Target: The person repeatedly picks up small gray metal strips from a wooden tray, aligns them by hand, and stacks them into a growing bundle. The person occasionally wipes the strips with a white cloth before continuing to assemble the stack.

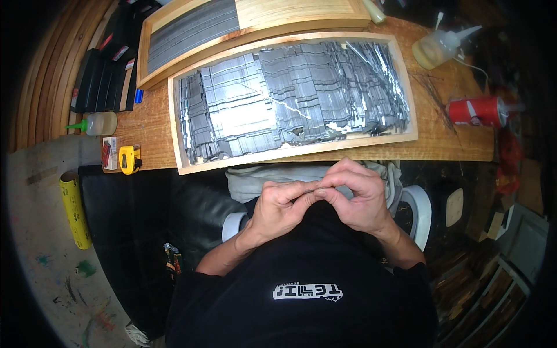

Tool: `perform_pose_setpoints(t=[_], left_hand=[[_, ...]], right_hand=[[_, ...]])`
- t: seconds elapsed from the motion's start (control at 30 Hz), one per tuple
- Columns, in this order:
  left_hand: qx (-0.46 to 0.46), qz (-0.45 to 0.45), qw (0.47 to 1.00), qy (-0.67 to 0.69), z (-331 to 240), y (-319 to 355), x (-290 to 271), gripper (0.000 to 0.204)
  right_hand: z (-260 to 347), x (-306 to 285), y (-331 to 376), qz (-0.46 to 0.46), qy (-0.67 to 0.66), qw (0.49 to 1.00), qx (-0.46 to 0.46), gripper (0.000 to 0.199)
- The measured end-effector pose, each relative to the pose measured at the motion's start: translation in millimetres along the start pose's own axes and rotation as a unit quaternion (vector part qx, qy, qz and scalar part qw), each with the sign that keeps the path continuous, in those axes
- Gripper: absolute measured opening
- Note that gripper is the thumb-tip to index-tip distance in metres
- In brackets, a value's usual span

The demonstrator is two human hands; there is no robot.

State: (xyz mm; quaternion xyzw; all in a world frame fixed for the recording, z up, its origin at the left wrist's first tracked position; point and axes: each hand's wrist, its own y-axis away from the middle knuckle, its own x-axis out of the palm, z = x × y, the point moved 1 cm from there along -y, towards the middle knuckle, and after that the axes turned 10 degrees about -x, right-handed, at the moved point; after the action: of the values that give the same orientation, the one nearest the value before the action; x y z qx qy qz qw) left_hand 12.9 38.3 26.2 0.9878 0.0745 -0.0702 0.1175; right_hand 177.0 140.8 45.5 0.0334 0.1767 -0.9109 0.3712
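Observation:
My left hand (278, 207) and my right hand (358, 196) meet in front of my chest, just off the near edge of the table. Thumbs and forefingers of both are pinched together, fingertips touching; whatever sits between them is too small or hidden to make out. Beyond them on the table lies a shallow wooden tray (301, 152), slightly tilted in view. Thin dark grey strips (296, 87) fill it in overlapping rows, with looser, jumbled ones at its right end. Behind it, a second wooden tray (301, 28) has grey strips (194, 30) laid flat over its left part.
Right on the table (154, 133) are a squeeze bottle (434, 49) of yellowish liquid and a red can (476, 111) lying sideways. At left stand a small green-tipped bottle (102, 124), a small box (109, 154) and a yellow tool (130, 159). A yellow roll (75, 211) lies further left.

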Motion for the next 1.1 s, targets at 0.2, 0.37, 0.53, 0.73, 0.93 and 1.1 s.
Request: perform_pose_setpoints(t=[0.2,0.37,0.53,0.73,0.93,1.1], left_hand=[[0.010,-0.006,1.000,-0.007,3,0,1,0.014],[-0.019,0.011,1.000,-0.008,-1,0,-1,0.020],[-0.017,0.022,1.000,0.004,-9,-3,2,0.020],[0.080,-0.035,0.996,0.036,-14,-7,3,0.019],[0.163,-0.024,0.986,-0.008,-41,-28,9,0.024],[0.198,-0.024,0.980,-0.016,-62,-37,9,0.025]], right_hand=[[-1,1,1,0.006,0.002,1.000,-0.003,0.014],[-1,2,1,0.005,0.016,1.000,-0.015,0.012],[4,-2,4,-0.018,0.029,0.999,-0.009,0.011],[63,-100,-30,-0.102,0.253,0.961,-0.050,0.005],[75,-157,-57,-0.144,0.403,0.904,0.009,0.006],[85,-98,-45,-0.025,0.281,0.956,-0.084,0.006]])
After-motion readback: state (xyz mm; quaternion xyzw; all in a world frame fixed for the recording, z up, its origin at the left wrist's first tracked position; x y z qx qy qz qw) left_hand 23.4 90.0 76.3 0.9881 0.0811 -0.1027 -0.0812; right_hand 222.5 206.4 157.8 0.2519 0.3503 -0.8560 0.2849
